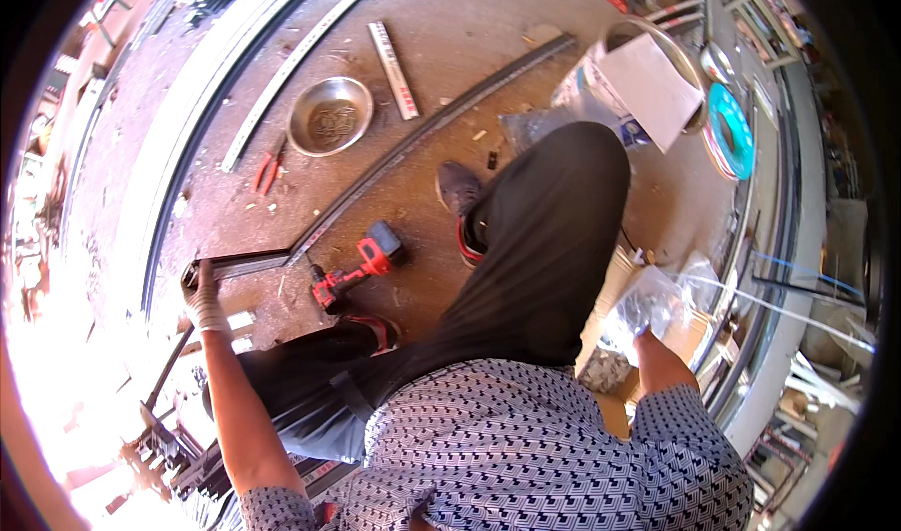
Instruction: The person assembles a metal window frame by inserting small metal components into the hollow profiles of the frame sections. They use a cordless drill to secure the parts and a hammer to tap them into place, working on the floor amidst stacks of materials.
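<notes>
My left hand [204,298], in a pale glove, is closed round the end of a short dark metal profile [249,263] at the left. That piece meets a long dark profile [413,141] at an angle, which runs off toward the far right along the floor. Just right of the joint lies a red and black cordless drill [345,281]. Over on the right, my right hand [648,341] reaches into a clear plastic bag [651,302] above an open cardboard box [615,285]. The bag and glare hide its fingers, so I cannot tell what they hold.
A steel bowl [319,91] of small screws stands beyond the profile, with red-handled pliers [267,174] beside it. A short silver strip [392,69] lies farther off. Paper [649,85] covers a bucket at far right, near a teal roll [732,128]. Long bars [192,128] line the left.
</notes>
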`<action>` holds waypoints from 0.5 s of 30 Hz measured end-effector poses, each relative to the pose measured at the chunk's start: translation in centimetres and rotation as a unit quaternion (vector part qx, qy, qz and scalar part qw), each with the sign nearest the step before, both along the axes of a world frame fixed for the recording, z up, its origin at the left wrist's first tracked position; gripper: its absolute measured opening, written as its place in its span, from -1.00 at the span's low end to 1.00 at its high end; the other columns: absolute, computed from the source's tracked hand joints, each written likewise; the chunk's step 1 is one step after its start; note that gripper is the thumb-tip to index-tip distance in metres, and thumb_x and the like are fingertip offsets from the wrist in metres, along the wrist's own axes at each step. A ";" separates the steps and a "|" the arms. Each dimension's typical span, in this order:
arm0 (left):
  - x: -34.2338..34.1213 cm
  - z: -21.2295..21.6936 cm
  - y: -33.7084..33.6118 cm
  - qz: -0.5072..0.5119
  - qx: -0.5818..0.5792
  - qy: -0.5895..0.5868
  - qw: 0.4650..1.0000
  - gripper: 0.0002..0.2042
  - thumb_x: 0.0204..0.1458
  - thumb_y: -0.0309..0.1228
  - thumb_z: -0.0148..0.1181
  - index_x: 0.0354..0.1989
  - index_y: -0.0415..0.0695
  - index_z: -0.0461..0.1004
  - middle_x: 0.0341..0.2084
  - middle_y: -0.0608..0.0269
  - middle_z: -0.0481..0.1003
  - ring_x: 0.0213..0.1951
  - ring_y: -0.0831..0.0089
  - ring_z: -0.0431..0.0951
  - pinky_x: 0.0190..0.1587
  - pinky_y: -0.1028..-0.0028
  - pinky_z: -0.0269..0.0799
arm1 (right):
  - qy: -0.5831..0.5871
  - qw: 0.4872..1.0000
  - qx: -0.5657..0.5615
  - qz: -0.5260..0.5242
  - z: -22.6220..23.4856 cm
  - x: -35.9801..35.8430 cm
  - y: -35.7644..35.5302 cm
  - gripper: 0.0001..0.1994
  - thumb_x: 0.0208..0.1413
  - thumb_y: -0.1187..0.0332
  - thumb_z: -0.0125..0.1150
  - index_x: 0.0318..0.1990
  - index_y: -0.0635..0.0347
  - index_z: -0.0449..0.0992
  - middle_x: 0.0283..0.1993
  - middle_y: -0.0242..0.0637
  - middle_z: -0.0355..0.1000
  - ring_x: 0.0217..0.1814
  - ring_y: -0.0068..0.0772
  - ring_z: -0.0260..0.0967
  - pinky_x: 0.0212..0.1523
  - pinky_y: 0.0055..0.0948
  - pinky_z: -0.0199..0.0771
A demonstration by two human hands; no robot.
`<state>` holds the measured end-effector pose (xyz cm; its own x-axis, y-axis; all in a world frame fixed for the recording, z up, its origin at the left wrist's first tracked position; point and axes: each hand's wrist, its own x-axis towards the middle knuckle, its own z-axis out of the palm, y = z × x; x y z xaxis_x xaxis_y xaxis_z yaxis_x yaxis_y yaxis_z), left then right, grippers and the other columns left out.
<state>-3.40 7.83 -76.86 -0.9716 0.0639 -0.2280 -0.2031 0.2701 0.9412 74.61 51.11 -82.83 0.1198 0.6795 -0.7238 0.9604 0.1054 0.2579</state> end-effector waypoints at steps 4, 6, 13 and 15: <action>-3.5 -1.9 -3.8 0.003 -0.052 -0.032 0.998 -0.40 -0.11 0.06 0.54 0.07 0.17 0.43 -0.01 0.45 0.51 -0.08 0.33 0.53 -0.12 0.13 0.38 | 0.024 1.000 0.003 -0.008 -0.8 -1.3 0.4 -0.81 0.14 0.23 0.23 -0.19 0.11 0.58 -0.21 -0.25 0.54 -0.12 -0.28 0.48 -0.15 -0.36 0.46; -2.0 -1.4 -1.2 0.021 -0.033 -0.019 0.999 -0.50 -0.06 -0.07 0.53 0.00 0.05 0.48 -0.11 0.41 0.54 -0.16 0.39 0.54 -0.22 0.32 0.45 | 0.022 0.999 0.010 -0.031 -0.2 0.0 -0.6 -0.82 0.14 0.24 0.24 -0.21 0.11 0.58 -0.23 -0.26 0.54 -0.13 -0.30 0.48 -0.17 -0.37 0.46; -1.0 1.1 -0.4 0.042 -0.043 -0.023 0.998 -0.61 0.02 -0.19 0.51 -0.05 -0.05 0.53 -0.22 0.37 0.57 -0.23 0.48 0.56 -0.23 0.53 0.53 | 0.064 0.995 0.031 -0.075 0.2 0.5 -0.8 -0.85 0.12 0.27 0.27 -0.25 0.10 0.58 -0.28 -0.31 0.54 -0.19 -0.36 0.49 -0.23 -0.40 0.47; -0.7 1.5 0.0 0.034 -0.041 -0.030 0.998 -0.59 0.03 -0.19 0.50 -0.02 -0.06 0.51 -0.18 0.34 0.56 -0.20 0.47 0.56 -0.19 0.52 0.54 | 0.085 0.991 0.045 -0.095 0.7 0.7 -0.8 -0.87 0.12 0.27 0.28 -0.26 0.10 0.58 -0.30 -0.33 0.54 -0.20 -0.37 0.49 -0.25 -0.41 0.47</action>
<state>-4.14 7.88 -75.33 -0.9575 -0.0236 -0.2875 -0.2789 0.3301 0.9018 75.34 50.35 -82.17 0.1331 0.7188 -0.6824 0.9911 -0.0967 0.0914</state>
